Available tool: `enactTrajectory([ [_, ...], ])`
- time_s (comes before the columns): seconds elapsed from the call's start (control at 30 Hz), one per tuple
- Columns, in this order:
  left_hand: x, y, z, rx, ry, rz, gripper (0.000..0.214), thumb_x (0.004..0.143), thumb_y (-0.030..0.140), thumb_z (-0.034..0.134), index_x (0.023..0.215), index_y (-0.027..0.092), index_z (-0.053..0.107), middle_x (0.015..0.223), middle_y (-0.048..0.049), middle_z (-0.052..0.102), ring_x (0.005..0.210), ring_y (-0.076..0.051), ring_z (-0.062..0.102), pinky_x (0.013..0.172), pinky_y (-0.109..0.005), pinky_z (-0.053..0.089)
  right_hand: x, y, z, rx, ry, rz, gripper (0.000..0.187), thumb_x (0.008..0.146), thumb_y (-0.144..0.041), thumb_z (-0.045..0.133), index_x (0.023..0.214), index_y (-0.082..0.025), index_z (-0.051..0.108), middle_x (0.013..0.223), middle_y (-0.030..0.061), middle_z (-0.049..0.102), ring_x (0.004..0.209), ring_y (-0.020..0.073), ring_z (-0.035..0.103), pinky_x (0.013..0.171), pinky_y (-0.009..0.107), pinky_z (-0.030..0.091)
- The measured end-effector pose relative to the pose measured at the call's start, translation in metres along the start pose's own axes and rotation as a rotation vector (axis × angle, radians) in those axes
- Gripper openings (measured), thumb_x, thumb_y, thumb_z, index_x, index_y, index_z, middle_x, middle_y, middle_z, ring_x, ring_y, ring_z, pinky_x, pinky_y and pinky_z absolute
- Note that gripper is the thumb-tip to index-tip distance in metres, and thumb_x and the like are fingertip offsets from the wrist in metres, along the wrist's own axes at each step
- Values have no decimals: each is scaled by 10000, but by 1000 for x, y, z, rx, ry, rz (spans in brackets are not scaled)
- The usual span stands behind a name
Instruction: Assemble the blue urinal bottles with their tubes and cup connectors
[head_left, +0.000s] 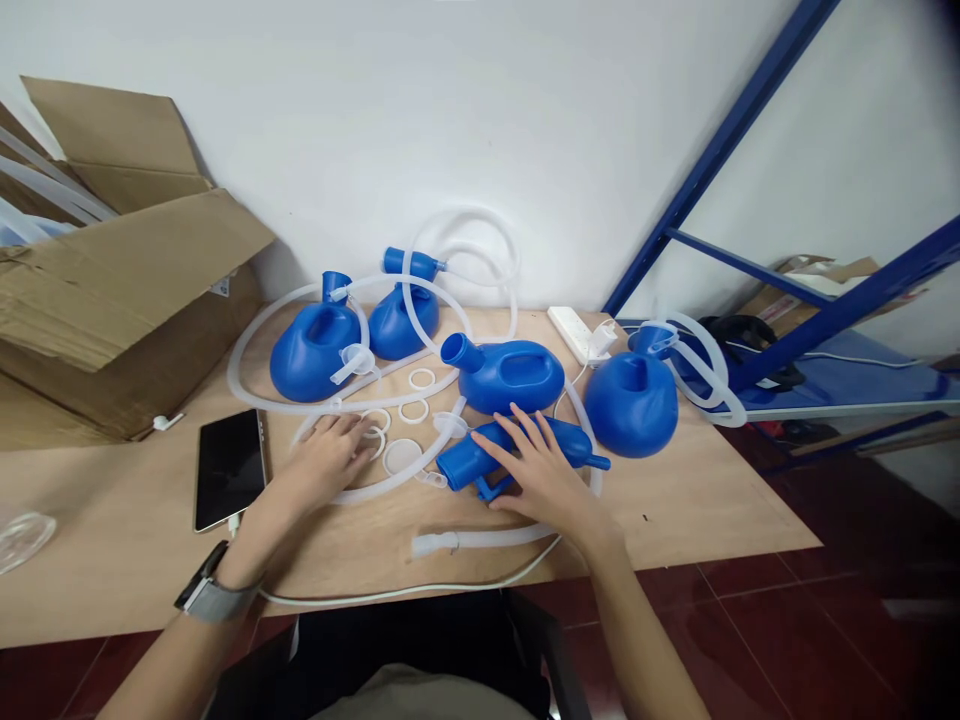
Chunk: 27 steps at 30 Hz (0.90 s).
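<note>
My right hand (541,468) lies with spread fingers on a blue plastic urinal bottle (577,440) resting on its side, its wide mouth facing left. Another blue urinal bottle (510,375) with a loop handle lies just behind it. My left hand (330,455) is beside several white rings (415,410), its fingers slightly bent and the fingertips at the nearest ring. Whether they touch that ring, I cannot tell. A round translucent disc (403,457) lies between the hands. A clear cap with a flange (450,425) sits by the bottle's mouth.
Blue bottles with hoses stand at the back left (311,350), back middle (401,325) and right (632,400). A translucent hose (487,539) crosses the table. Left are a tablet (230,468) and a cardboard box (112,300); behind is a power strip (574,333). Blue shelving (712,150) stands right.
</note>
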<state>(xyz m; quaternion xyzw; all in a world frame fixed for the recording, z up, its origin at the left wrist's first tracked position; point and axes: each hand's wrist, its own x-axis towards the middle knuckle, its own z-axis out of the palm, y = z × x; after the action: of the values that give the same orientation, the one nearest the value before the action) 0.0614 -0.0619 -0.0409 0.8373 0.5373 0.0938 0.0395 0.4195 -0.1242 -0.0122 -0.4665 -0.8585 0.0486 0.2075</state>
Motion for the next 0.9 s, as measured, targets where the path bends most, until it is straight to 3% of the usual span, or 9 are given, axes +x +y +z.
enactTrajectory([
  [0.1,-1,6,2,-36,13,-1,459,1000,476,537,1355,213,662,1415,-144,674,1332,-331,572,1154,-508,398,16,9,-4,34,-91,-60,991,658,-281,990,1534,-375,537,1564,86,564,1509,405,454,1252,712,310],
  [0.2,0,11,-7,-46,9,-12,399,984,409,550,1302,216,695,1348,-161,708,1251,-348,630,1061,-487,468,25,14,-12,86,-118,-71,925,725,-461,940,1547,-368,524,1520,90,591,1419,373,555,1249,674,345],
  [0.3,1,9,-17,-60,-37,16,400,990,334,497,1326,225,686,1294,-156,731,1171,-344,679,971,-456,518,32,12,-20,170,-7,-20,936,774,-560,881,1589,-360,468,1518,98,546,1401,354,558,1226,617,405],
  [0.43,-1,1,-20,-95,-171,140,364,995,379,503,1245,237,727,1435,-140,667,1251,-346,659,1011,-462,525,49,6,-19,258,70,9,926,779,-571,877,1585,-354,474,1485,92,493,1382,324,562,1131,505,524],
  [0.53,-3,-4,-17,-134,-208,177,342,947,373,564,1196,223,744,1493,-150,626,1319,-365,624,1033,-466,538,64,5,-6,314,92,-2,977,748,-561,906,1585,-347,452,1481,85,505,1382,323,561,1140,519,509],
  [0.63,-2,-6,-21,-169,-189,194,321,920,382,583,1117,208,767,1427,-159,668,1243,-365,667,1003,-461,568,70,7,11,389,178,-14,1015,674,-597,941,1529,-292,486,1457,114,545,1361,352,572,1144,554,493],
  [0.7,0,-5,-30,-212,-128,206,361,913,391,595,1179,208,755,1401,-150,683,1227,-354,674,1029,-470,563,69,8,20,418,230,-19,1007,645,-624,946,1484,-269,515,1431,131,562,1334,363,588,1140,558,493],
  [0.77,2,1,-42,-338,18,171,431,923,405,616,1299,213,707,1388,-134,692,1215,-333,679,1043,-469,566,67,8,25,434,259,-31,982,652,-640,936,1462,-261,533,1414,138,563,1314,362,599,1139,545,496],
  [0.9,7,23,-56,-758,271,85,432,966,447,657,1339,233,691,1325,-119,718,1056,-262,731,861,-372,646,64,7,28,461,295,-80,1014,638,-680,925,1478,-273,528,1391,135,550,1291,359,602,1143,541,492],
])
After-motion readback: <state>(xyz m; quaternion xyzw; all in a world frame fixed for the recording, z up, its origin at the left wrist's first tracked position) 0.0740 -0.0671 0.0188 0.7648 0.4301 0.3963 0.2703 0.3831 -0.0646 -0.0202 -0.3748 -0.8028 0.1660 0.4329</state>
